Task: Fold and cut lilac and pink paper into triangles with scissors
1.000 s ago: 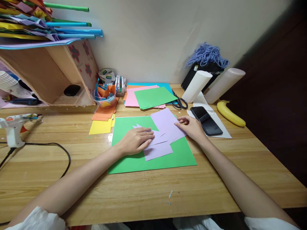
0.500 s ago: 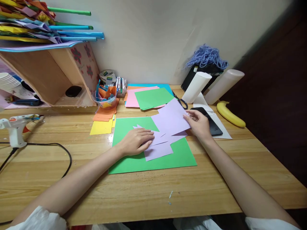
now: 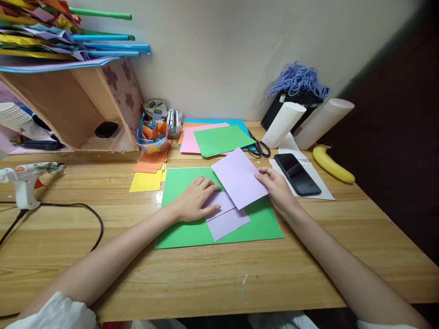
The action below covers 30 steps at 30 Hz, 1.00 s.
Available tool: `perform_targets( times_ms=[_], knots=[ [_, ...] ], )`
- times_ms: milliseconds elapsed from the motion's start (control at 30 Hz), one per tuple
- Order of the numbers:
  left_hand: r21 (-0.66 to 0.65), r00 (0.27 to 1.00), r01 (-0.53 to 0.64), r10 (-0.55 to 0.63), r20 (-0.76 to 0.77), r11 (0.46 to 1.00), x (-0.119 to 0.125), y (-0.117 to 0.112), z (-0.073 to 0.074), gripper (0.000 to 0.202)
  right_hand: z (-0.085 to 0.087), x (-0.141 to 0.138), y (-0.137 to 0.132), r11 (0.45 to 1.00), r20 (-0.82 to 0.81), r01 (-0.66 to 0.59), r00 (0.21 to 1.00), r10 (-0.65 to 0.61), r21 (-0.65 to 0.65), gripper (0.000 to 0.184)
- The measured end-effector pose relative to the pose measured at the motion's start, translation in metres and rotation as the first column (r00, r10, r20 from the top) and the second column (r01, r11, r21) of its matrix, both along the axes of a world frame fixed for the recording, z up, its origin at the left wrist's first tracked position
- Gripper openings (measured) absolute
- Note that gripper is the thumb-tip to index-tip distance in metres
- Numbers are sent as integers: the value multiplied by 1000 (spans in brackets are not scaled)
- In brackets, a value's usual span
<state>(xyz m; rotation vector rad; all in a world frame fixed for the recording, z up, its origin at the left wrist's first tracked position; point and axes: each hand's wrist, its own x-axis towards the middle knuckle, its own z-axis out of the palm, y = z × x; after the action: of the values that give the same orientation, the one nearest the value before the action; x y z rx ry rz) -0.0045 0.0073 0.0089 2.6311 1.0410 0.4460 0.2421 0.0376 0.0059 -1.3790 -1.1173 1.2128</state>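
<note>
A large green sheet (image 3: pixel 185 235) lies on the wooden table in front of me. Pieces of purple paper (image 3: pixel 230 225) are spread over its middle. My left hand (image 3: pixel 197 200) lies flat on them, palm down, with thumb and fingers apart. Between the thumb and fingers of my right hand (image 3: pixel 276 188), one purple paper sheet (image 3: pixel 240 178) is pinched by its right edge. It is tilted and overlaps the other purple pieces. The parts of the purple pieces under my left hand are hidden.
Scissors (image 3: pixel 260 148) lie beside stacked coloured paper (image 3: pixel 222 139) at the back. A phone (image 3: pixel 297 174), a banana (image 3: pixel 332 164) and a white roll (image 3: pixel 284 124) are on the right. To the left are a glue gun (image 3: pixel 25 185), its black cord, and a tub of paper scraps (image 3: pixel 152 139).
My right hand has moved left and slightly down with the purple sheet, which has turned. More of the scissors and phone shows. My left hand stays on the pieces, its fingers spread wider.
</note>
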Motion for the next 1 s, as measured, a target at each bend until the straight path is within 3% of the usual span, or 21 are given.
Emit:
perform_targets(
  times_ms=[233, 433, 633, 733, 833, 900, 1000],
  knots=[
    [-1, 997, 73, -73, -23, 997, -3, -2, 4, 13, -7, 5, 4, 992, 53, -80, 995, 85, -101, 26],
    [42, 997, 82, -81, -14, 996, -3, -4, 4, 9, -11, 6, 4, 977, 187, -182, 962, 201, -113, 33],
    [28, 1000, 11, -11, -3, 1000, -2, -2, -3, 51, -13, 4, -1, 934, 228, -342, 906, 356, -100, 42],
    [-20, 998, 12, -13, -64, 1000, -2, 0, -6, 58, -14, 3, -1, 947, 253, -317, 913, 321, -56, 49],
    [-36, 995, 27, -30, -94, 999, -3, 1, -8, 59, -15, 2, -1, 961, 348, -263, 911, 220, 80, 54],
    [-30, 994, 32, -35, -100, 999, -3, 0, -7, 58, -16, -1, -2, 950, 457, -262, 875, 159, 172, 54],
    [-19, 994, 31, -33, -104, 999, -3, 0, -5, 58, -15, -6, -6, 895, 642, -354, 759, 105, 272, 51]
  ],
)
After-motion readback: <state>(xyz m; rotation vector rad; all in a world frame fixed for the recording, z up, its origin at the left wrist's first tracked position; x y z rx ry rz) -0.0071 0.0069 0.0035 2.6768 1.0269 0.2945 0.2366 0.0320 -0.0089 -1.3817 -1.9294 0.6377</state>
